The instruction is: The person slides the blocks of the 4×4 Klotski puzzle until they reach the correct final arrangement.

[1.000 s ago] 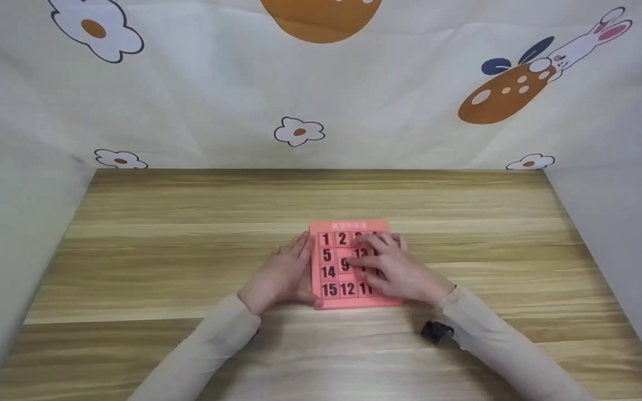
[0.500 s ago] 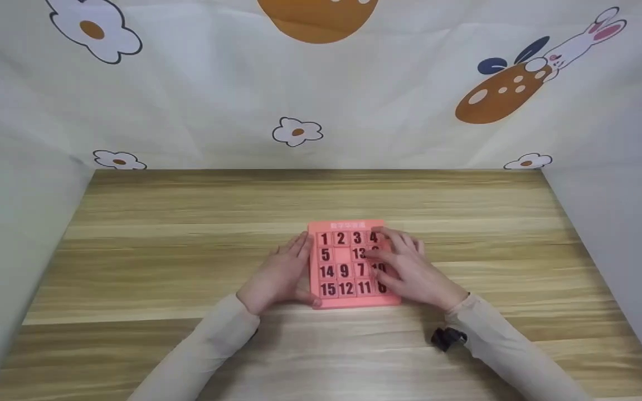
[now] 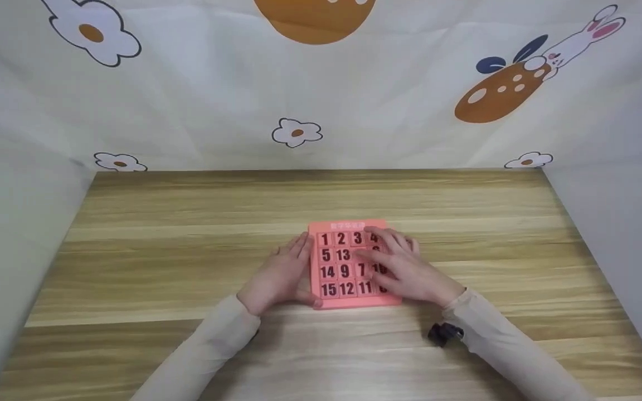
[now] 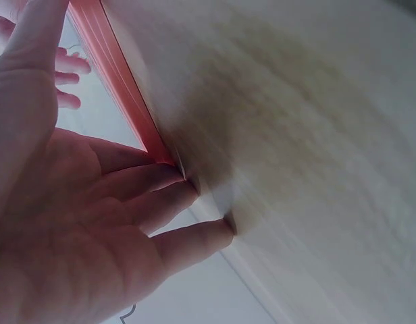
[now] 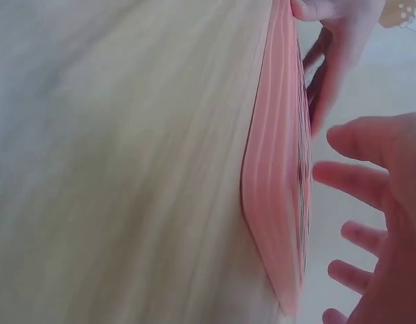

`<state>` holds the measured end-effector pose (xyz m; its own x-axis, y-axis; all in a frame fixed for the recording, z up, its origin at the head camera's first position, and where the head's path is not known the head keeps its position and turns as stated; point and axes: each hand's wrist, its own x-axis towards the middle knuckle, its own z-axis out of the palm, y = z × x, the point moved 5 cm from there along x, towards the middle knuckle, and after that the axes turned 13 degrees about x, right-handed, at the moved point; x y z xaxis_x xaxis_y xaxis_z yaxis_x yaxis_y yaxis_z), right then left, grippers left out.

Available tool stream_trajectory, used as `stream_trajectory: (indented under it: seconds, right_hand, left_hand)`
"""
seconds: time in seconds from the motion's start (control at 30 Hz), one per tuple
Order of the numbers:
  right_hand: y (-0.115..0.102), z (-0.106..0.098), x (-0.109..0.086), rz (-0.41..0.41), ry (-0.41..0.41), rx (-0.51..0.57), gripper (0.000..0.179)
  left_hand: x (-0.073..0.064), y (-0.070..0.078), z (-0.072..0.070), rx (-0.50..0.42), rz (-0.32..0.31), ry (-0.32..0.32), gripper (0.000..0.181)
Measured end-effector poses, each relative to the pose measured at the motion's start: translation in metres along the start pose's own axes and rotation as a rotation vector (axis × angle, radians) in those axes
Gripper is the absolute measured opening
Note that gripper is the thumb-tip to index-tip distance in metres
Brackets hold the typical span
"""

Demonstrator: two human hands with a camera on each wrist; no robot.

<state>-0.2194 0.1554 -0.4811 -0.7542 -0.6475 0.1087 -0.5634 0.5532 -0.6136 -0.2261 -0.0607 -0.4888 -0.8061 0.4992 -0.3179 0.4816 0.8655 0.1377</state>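
A pink sliding number puzzle lies flat on the wooden table. My left hand rests along its left side, fingers straight against the edge and thumb at the near left corner. In the left wrist view those fingers touch the tabletop beside the pink side wall. Over the puzzle's right part spreads my right hand, one fingertip just right of the 13 tile. It covers part of the right columns. From the right wrist, its fingers look loosely extended above the tiles.
Wood-grain table surrounds the puzzle. Behind it hangs a pale cloth printed with flowers and a rabbit, and pale walls stand at both sides. A small black device sits at the right cuff.
The 9 tile has slid down into the third row. After that, the 13 tile moved left to sit beside the 5. The right hand shifted right, then slightly back left; the left stayed put.
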Motion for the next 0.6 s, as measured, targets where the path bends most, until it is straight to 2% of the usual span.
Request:
stream_trajectory:
  seconds: [0.17,0.27,0.37,0.6]
  right_hand:
    - [0.013,-0.016,-0.013,0.074,0.112,-0.008,0.041]
    - [0.019,-0.021,-0.019,0.092,0.147,-0.019,0.036]
    - [0.019,-0.018,-0.02,0.075,0.131,-0.024,0.036]
    - [0.012,-0.008,-0.011,0.016,0.021,-0.006,0.048]
  left_hand:
    - [0.0,0.0,0.0,-0.002,-0.007,-0.009,0.131]
    - [-0.001,0.0,0.0,-0.002,-0.011,-0.014,0.13]
    - [-0.001,0.0,-0.001,0.002,-0.007,-0.011,0.13]
    - [0.0,0.0,0.0,-0.016,0.01,0.006,0.13]
